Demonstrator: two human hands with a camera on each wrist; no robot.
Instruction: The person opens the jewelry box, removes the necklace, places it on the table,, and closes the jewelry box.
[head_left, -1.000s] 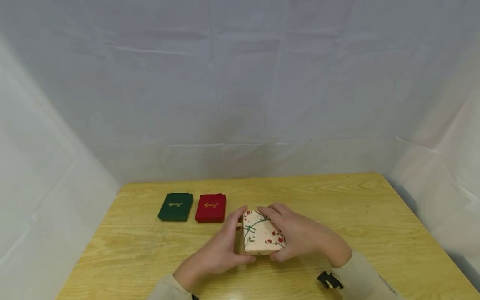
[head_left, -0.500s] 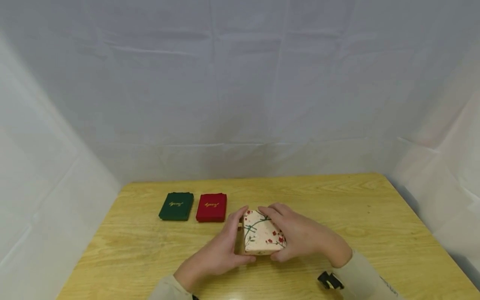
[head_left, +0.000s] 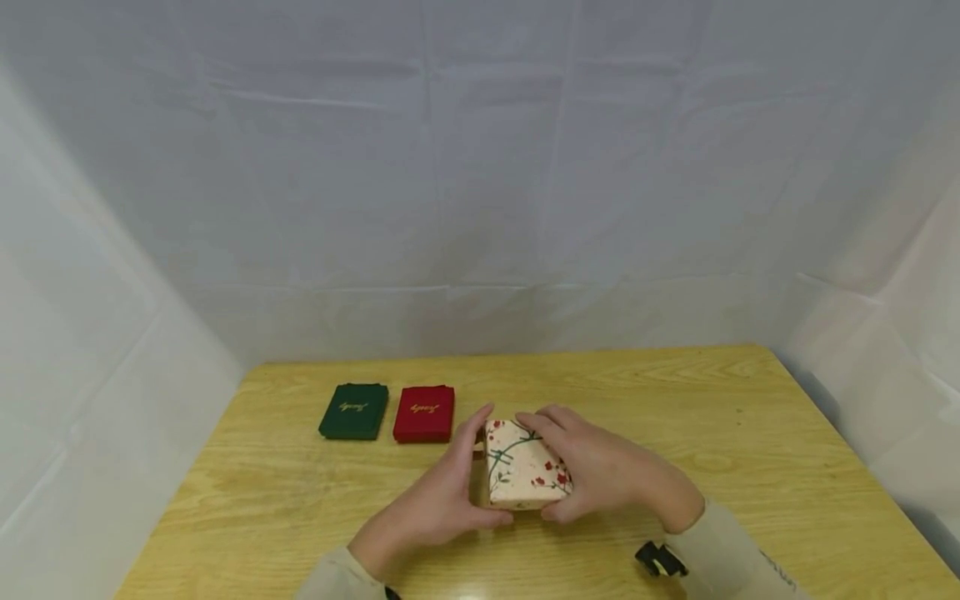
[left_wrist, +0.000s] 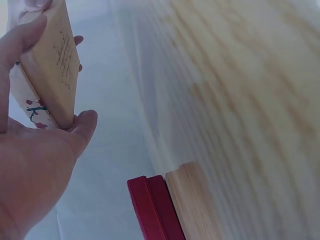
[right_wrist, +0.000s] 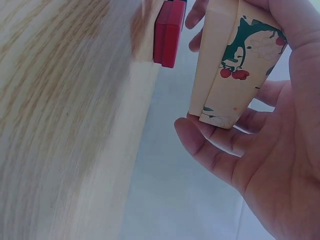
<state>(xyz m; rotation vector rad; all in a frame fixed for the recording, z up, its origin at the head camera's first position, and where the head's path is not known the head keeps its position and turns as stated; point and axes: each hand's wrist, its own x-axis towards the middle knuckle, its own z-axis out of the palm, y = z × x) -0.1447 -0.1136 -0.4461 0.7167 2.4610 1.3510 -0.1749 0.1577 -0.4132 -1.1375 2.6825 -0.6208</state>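
Note:
A cream box [head_left: 521,467] with green branches and red blossoms is held between both hands over the table. My right hand [head_left: 600,467] grips its right side, fingers over the far edge and thumb at the near edge. My left hand [head_left: 442,492] spans the left side, thumb at the near corner and forefinger at the far corner, with a gap at the palm. In the left wrist view the underside of the cream box [left_wrist: 60,55] carries small dark print and stands off the wood. A seam runs along the box's side [right_wrist: 245,70] in the right wrist view.
Left of the hands, a red box [head_left: 423,414] and a dark green box [head_left: 354,411], both with gold script, lie side by side towards the back of the wooden table [head_left: 247,500]. White sheeting [head_left: 480,183] encloses the table's back and sides.
The left forefinger has straightened and risen slightly from the box's far corner. The right hand and the cream box stay nearly still.

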